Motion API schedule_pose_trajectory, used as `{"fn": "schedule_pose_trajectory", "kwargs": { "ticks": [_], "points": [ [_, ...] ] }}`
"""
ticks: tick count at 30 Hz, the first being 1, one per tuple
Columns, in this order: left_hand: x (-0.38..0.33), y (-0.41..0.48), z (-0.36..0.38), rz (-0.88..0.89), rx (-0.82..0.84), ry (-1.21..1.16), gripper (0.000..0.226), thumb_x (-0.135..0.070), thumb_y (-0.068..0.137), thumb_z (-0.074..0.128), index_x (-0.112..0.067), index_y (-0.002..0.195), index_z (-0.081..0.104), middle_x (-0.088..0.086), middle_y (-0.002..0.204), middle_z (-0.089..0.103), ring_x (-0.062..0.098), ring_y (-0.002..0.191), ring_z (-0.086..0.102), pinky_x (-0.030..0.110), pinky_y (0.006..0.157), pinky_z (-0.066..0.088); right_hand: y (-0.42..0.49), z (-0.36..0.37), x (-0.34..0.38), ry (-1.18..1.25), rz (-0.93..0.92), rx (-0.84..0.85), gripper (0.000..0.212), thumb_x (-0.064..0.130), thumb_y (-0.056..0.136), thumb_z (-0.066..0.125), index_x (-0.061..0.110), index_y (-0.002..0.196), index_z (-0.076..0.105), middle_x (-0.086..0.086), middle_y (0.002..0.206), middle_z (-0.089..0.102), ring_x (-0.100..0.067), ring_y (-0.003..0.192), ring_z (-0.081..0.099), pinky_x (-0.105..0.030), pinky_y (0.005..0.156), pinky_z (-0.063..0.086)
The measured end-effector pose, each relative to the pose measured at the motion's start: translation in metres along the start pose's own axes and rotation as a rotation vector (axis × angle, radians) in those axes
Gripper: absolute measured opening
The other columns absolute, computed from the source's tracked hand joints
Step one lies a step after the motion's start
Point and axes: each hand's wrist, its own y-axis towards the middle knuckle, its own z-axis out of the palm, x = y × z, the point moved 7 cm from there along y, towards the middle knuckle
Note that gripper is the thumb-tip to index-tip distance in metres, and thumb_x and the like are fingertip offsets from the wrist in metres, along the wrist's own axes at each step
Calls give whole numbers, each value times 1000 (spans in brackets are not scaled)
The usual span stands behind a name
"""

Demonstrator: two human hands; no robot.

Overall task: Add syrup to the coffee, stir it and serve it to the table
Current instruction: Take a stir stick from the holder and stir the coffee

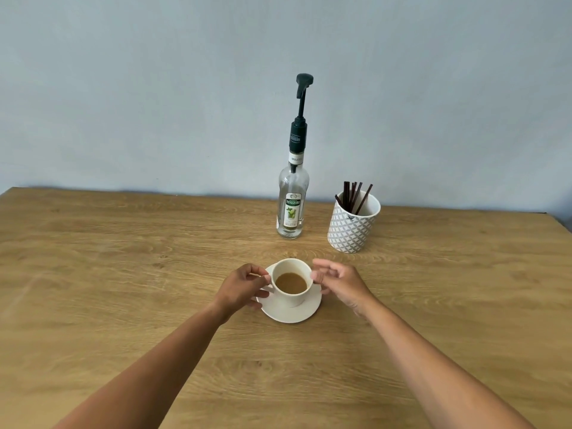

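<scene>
A white cup [291, 281] of light brown coffee [291, 283] sits on a white saucer [289, 312] just below the middle of the frame, on a wooden tabletop [123, 274]. The left hand [243, 287] touches the left edge of the saucer and the cup's side, its grip narrow, fingers curled as if pinching the rim of the saucer or a handle; which of the two cannot be told, since the hand hides that spot. The right hand [339, 283] is at the cup's right side, its grip loose and half open, fingertips near or just touching the cup and holding nothing clearly. Further up the frame stands a clear syrup bottle [291, 209] with a tall dark pump [301, 109], and to its right a patterned pot [353, 226] of dark stirrers [353, 196]. No stirrer stands in the cup, so the syrup step may not yet be done, though this is a judgement. The coffee sits low in the cup, so a spill looks unlikely unless the saucer is tipped or jerked. The likelier trouble is the cup sliding on the smooth saucer if only one side is lifted. The bottle is tall and narrow, and a push on the pump at a slant could topple it towards the pot.
</scene>
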Motion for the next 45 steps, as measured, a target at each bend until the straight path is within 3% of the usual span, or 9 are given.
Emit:
{"fn": "schedule_pose_trajectory", "kwargs": {
  "ticks": [3,5,8,15,23,31,37,42,45],
  "points": [
    [1,1,-2,39,2,15,17,-15,91,72,-7,106,67,9,90,75,17,78,73,31,60,61,15,-33,33,-105,-81,-238,11,19,88,66,23,97,70,2,90,74,-12,75,71,-20,61,55],
    [1,1,-1,50,4,22,15,-11,89,74,-8,104,69,6,86,75,15,76,72,29,60,61,28,-57,57,-146,-140,-428,19,10,88,60,24,82,70,3,83,74,-15,71,69,-23,64,53],
    [2,0,0,51,-6,31,19,-8,86,77,-11,103,71,3,84,74,14,77,71,28,62,62,51,-81,84,-275,-189,-590,14,8,87,62,16,94,73,-2,95,74,-13,84,65,-25,77,48],
    [2,-5,-2,50,-75,33,19,-5,84,77,-11,101,72,7,89,74,17,80,69,31,66,60,103,-84,93,-645,-103,-555,28,23,85,70,11,110,68,-10,113,68,-28,104,62,-42,88,52],
    [6,-5,-4,49,-102,31,17,-6,85,77,-12,99,73,9,96,76,19,82,70,42,77,61,101,-86,87,-670,-92,-650,13,30,86,66,18,88,71,-4,94,73,-27,90,65,-31,73,48],
    [5,-5,-7,56,-106,74,15,-8,85,77,-14,98,73,6,92,76,19,81,71,43,76,62,88,-90,96,-653,-213,-683,13,20,89,64,18,94,76,-7,99,75,-29,93,66,-43,91,47],
    [3,-5,-8,63,-102,86,14,-7,86,75,-12,99,73,17,101,76,21,82,70,38,69,60,73,-106,113,-539,-277,-727,16,19,91,61,13,100,72,-9,104,72,-28,95,65,-46,89,49],
    [1,-5,-6,74,-89,91,17,-8,86,76,-9,102,74,21,104,75,19,82,70,36,67,60,38,-115,153,-296,-468,-800,10,17,89,63,12,91,72,-4,95,73,-18,90,67,-27,80,50],
    [1,-6,-5,78,-86,89,17,-8,87,76,-10,104,75,22,106,75,21,85,69,37,69,60,13,-106,171,-73,-577,-757,8,13,89,64,12,92,71,-3,94,72,-15,87,67,-28,81,52]
  ]
}}
